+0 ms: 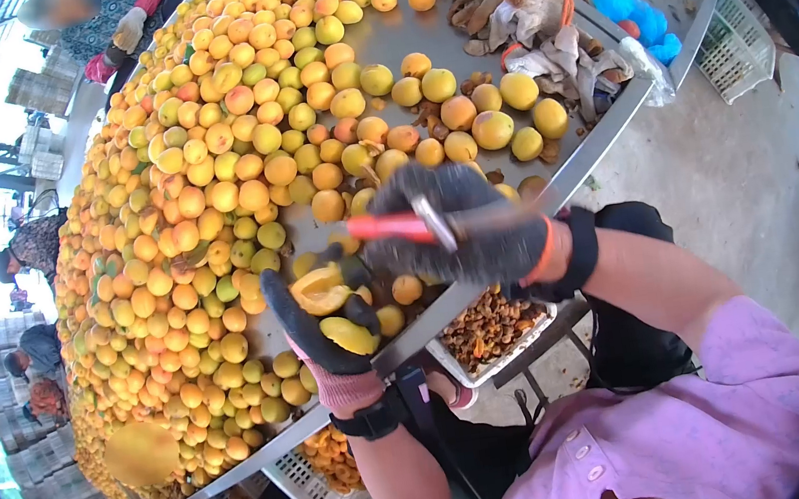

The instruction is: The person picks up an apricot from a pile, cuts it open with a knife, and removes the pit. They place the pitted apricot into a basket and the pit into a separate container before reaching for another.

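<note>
My left hand (pixel 332 314), in a dark glove with a pink cuff, is curled palm up around a split apricot (pixel 320 291) with its hollow inside showing. Another yellow-green apricot piece (pixel 350 336) rests against the same fingers. Just above and to the right, my right hand (pixel 457 227), also dark-gloved, grips a red tool (pixel 385 228) with a shiny metal part; motion blurs its exact kind. The tool points left, close over the split fruit. Loose apricots (pixel 493 129) lie on the metal table (pixel 397 38) around both hands.
Whole apricots (pixel 198 175) are heaped across the table's left side. Cloths (pixel 541 24) and blue plastic (pixel 624 3) lie at the upper right. Below the raised table edge (pixel 598 148) stand crates of brown scraps (pixel 491 333) and orange fruit pieces (pixel 331 460). Other people (pixel 31 247) work along the left.
</note>
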Demonstrator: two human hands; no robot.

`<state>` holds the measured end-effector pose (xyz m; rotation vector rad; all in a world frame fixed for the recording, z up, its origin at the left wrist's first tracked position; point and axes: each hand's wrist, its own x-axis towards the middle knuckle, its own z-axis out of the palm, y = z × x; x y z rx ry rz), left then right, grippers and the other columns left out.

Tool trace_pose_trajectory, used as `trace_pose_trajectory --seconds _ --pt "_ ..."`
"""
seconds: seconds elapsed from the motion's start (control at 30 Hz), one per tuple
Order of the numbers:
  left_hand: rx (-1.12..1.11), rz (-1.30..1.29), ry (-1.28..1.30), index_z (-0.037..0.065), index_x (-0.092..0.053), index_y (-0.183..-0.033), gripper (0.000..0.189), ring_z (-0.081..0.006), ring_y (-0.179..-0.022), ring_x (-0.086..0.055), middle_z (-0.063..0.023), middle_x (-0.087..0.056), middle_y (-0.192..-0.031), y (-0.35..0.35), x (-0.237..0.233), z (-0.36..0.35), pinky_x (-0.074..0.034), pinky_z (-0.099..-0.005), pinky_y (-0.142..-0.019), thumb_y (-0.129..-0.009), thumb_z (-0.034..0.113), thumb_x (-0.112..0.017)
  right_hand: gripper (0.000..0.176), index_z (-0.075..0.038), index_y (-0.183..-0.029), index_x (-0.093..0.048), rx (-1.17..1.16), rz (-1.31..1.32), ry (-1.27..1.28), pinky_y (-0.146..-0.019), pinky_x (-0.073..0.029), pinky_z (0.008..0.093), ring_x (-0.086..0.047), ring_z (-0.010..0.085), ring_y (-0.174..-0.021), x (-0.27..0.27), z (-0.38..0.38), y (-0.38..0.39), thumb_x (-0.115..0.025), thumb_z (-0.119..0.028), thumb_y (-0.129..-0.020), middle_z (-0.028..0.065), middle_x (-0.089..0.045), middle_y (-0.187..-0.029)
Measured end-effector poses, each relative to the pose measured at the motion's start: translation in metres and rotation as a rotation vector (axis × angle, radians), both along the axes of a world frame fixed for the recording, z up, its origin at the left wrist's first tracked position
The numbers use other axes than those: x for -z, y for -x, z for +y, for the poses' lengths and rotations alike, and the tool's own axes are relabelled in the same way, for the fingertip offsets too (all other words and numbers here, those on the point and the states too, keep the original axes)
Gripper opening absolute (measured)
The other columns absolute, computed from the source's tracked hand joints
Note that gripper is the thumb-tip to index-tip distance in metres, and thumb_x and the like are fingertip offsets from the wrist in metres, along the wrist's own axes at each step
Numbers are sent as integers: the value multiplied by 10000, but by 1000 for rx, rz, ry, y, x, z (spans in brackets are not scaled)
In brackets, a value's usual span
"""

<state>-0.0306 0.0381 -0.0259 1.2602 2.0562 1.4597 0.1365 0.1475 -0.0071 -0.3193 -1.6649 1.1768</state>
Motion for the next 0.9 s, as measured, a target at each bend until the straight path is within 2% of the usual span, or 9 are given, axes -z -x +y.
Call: trace_pose_trajectory --seconds 0.07,0.1,0.3,0.33,0.67,0.73,0.77,0.8,0.9 --pt "-225 -1037 -77 -22 -483 -1163 667 -128 -417 -473 -109 -589 -695 -14 -57 3 -373 -212 -368 -890 574 -361 228 -105 -911 -625 172 -187 -306 -618 -458 367 -577 254 -728 2 18 -5 -708 -198 -721 54 -564 -792" --pt "-145 -1127 -65 -24 -517 -1125 681 -114 -398 -462 -101 -587 -672 7 -54 -16 -368 -213 -357 -891 588 -335 187 -83 -844 -635 197 -203 -350 -658 -448 396 -577 246 -776 -10 20 -10 -712 -196 -715 54 -568 -793" --pt "-342 -918 -235 -30 -521 -1152 687 -74 -388 -437 -59 -598 -694 29 -105 -132 -340 -199 -330 -881 588 -389 185 -21 -813 -604 71 -166 -46 -532 -442 314 -586 216 -594 -13 21 -25 -718 -159 -763 102 -577 -679" --pt "-577 -499 -154 -22 -541 -1128 667 -66 -396 -436 -47 -601 -698 13 -107 -145 -335 -190 -333 -884 580 -390 174 -16 -848 -601 90 -129 -10 -532 -445 314 -594 203 -597 -11 22 -26 -705 -132 -772 107 -598 -702" --pt "-842 -751 -64 5 -587 -1006 658 -143 -454 -501 -78 -610 -743 73 -35 -309 -414 -232 -381 -835 623 -440 207 -32 -936 -612 223 -278 -249 -524 -455 336 -616 234 -591 -5 13 -42 -647 -210 -836 117 -616 -666" --pt "-720 -968 -205 20 -565 -1003 502 -183 -611 -599 -64 -622 -801 107 9 -342 -487 -268 -472 -787 470 -624 202 -31 -930 -608 243 -290 -267 -516 -452 334 -614 229 -583 -1 14 -39 -649 -205 -836 118 -613 -662" --pt "-739 -648 -68 10 -535 -1040 502 -159 -614 -595 -65 -625 -800 101 20 -334 -481 -263 -474 -671 244 -783 197 -29 -924 -604 291 -306 -288 -508 -448 331 -613 223 -576 1 14 -37 -650 -199 -836 119 -611 -657" --pt "-719 -798 -115 15 -437 -1201 742 -171 -714 -604 -84 -623 -838 109 25 -332 -515 -323 -570 -564 45 -817 197 -29 -924 -604 276 -307 -282 -508 -448 331 -613 223 -576 1 13 -35 -650 -199 -836 119 -611 -657" --pt "-832 -577 88 29 -464 -1228 712 -215 -816 -594 -105 -613 -913 90 19 -339 -507 -358 -688 -606 97 -802 180 -28 -940 -599 186 -317 -126 -497 -448 316 -608 202 -552 0 14 -36 -638 -177 -846 111 -610 -647"
